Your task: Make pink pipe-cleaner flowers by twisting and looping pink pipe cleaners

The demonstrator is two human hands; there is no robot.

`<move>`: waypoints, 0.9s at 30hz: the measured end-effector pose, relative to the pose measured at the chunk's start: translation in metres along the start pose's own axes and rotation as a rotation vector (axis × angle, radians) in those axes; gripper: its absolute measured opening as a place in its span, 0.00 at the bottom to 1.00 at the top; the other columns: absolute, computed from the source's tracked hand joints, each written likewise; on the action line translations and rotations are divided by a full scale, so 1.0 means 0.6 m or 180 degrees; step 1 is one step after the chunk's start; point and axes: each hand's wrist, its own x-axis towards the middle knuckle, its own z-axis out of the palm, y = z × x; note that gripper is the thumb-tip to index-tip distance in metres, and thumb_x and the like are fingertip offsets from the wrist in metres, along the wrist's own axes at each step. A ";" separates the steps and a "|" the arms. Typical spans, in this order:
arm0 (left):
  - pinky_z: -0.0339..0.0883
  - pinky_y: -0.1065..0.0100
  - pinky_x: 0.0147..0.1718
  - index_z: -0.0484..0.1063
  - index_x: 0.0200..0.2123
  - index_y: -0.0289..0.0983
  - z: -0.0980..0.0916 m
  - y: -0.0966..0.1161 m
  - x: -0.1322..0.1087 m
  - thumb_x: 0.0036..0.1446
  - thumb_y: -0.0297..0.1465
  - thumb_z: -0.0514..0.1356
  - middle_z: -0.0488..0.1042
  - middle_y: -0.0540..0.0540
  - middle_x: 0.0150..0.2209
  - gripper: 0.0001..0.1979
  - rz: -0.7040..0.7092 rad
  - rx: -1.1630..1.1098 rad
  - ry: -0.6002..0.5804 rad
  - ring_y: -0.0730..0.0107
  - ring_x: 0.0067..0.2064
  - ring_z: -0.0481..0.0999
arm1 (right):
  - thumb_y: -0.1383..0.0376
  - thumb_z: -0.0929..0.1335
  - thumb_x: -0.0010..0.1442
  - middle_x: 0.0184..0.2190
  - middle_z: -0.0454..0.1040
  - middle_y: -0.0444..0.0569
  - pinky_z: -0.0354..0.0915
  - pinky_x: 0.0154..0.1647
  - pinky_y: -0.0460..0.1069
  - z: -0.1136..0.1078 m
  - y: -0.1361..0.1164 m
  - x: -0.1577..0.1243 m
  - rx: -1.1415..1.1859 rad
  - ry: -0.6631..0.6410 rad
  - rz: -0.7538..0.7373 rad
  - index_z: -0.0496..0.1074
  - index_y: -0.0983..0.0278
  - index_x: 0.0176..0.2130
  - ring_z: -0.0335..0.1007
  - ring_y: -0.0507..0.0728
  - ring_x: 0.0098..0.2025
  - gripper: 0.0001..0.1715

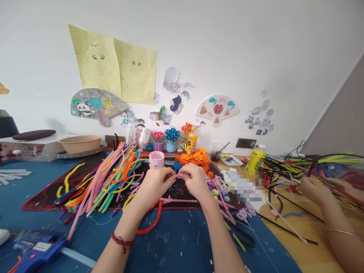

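Observation:
Both hands meet over the dark mat (182, 204), fingertips nearly touching. My left hand (159, 182) is closed in a pinch, and so is my right hand (193, 179). A tiny pinkish bit shows between the fingertips; what it is cannot be made out. Just behind my left hand stands a small pink cup (156, 159). Orange pipe-cleaner pieces (196, 158) lie behind my right hand, with a small blue piece (177, 166) beside them. Lilac curled pieces (224, 189) are to its right.
Many coloured pipe cleaners (99, 178) spread at the left. A blue glue gun (42, 252) lies at front left. Pipe-cleaner flowers (172, 135) and a yellow bottle (192, 140) stand at the back. Another person's hands (318, 189) work at the right, near black pipe cleaners (287, 223).

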 end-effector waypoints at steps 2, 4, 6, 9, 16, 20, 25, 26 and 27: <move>0.51 0.73 0.24 0.74 0.26 0.35 0.002 -0.001 0.000 0.59 0.30 0.55 0.73 0.51 0.22 0.12 0.0009 0.0040 -0.0008 0.76 0.22 0.63 | 0.73 0.69 0.55 0.23 0.74 0.45 0.57 0.32 0.48 -0.002 -0.002 0.000 -0.0189 -0.0001 -0.0139 0.74 0.62 0.23 0.65 0.55 0.29 0.11; 0.50 0.73 0.24 0.74 0.26 0.35 0.002 -0.002 -0.001 0.59 0.30 0.54 0.71 0.52 0.21 0.12 -0.0006 0.0044 -0.0050 0.76 0.22 0.62 | 0.73 0.69 0.55 0.23 0.74 0.45 0.56 0.33 0.49 -0.002 -0.003 0.000 -0.0306 0.0014 -0.0237 0.74 0.62 0.23 0.65 0.55 0.30 0.11; 0.50 0.73 0.23 0.74 0.25 0.35 0.001 -0.001 -0.001 0.60 0.30 0.53 0.69 0.52 0.20 0.14 -0.0027 0.0016 -0.0111 0.76 0.21 0.60 | 0.73 0.69 0.55 0.23 0.74 0.45 0.56 0.33 0.49 -0.002 -0.003 0.000 -0.0382 0.0023 -0.0306 0.74 0.62 0.23 0.64 0.55 0.30 0.11; 0.49 0.73 0.23 0.73 0.24 0.35 -0.001 0.000 0.000 0.61 0.31 0.53 0.68 0.53 0.19 0.15 -0.0040 -0.0016 -0.0163 0.76 0.21 0.59 | 0.73 0.69 0.56 0.23 0.73 0.45 0.55 0.33 0.49 -0.002 -0.003 -0.001 -0.0451 0.0013 -0.0346 0.73 0.62 0.23 0.64 0.55 0.30 0.12; 0.48 0.73 0.23 0.72 0.22 0.34 0.000 0.003 0.001 0.58 0.28 0.53 0.64 0.54 0.17 0.14 -0.0002 0.0002 -0.0125 0.77 0.21 0.57 | 0.75 0.69 0.55 0.24 0.73 0.45 0.55 0.34 0.49 -0.002 -0.004 -0.002 -0.0537 0.0004 -0.0403 0.72 0.62 0.23 0.63 0.55 0.31 0.12; 0.50 0.73 0.22 0.74 0.24 0.34 0.004 0.001 0.001 0.57 0.29 0.53 0.67 0.53 0.17 0.13 -0.0157 -0.0207 -0.0123 0.76 0.21 0.59 | 0.75 0.68 0.56 0.23 0.73 0.44 0.54 0.34 0.49 -0.002 -0.005 -0.001 -0.0597 0.0046 -0.0501 0.73 0.62 0.24 0.62 0.55 0.31 0.12; 0.55 0.74 0.22 0.75 0.23 0.33 0.007 0.005 0.004 0.54 0.29 0.55 0.71 0.50 0.18 0.12 -0.0458 -0.0572 -0.0045 0.75 0.22 0.65 | 0.76 0.66 0.56 0.23 0.71 0.45 0.54 0.35 0.50 -0.003 -0.009 -0.001 -0.0742 0.0215 -0.0672 0.72 0.62 0.22 0.61 0.56 0.31 0.14; 0.56 0.74 0.22 0.75 0.22 0.33 0.007 0.006 0.004 0.53 0.29 0.55 0.73 0.50 0.18 0.12 -0.0504 -0.0671 -0.0027 0.74 0.22 0.67 | 0.76 0.66 0.56 0.23 0.71 0.45 0.54 0.35 0.50 -0.004 -0.010 -0.001 -0.0762 0.0249 -0.0691 0.71 0.62 0.22 0.61 0.56 0.31 0.14; 0.58 0.74 0.22 0.75 0.22 0.33 0.006 0.008 0.004 0.53 0.30 0.56 0.74 0.49 0.19 0.12 -0.0544 -0.0781 -0.0011 0.73 0.22 0.68 | 0.76 0.66 0.56 0.23 0.71 0.45 0.54 0.35 0.50 -0.005 -0.010 -0.001 -0.0769 0.0281 -0.0699 0.71 0.62 0.22 0.61 0.56 0.31 0.15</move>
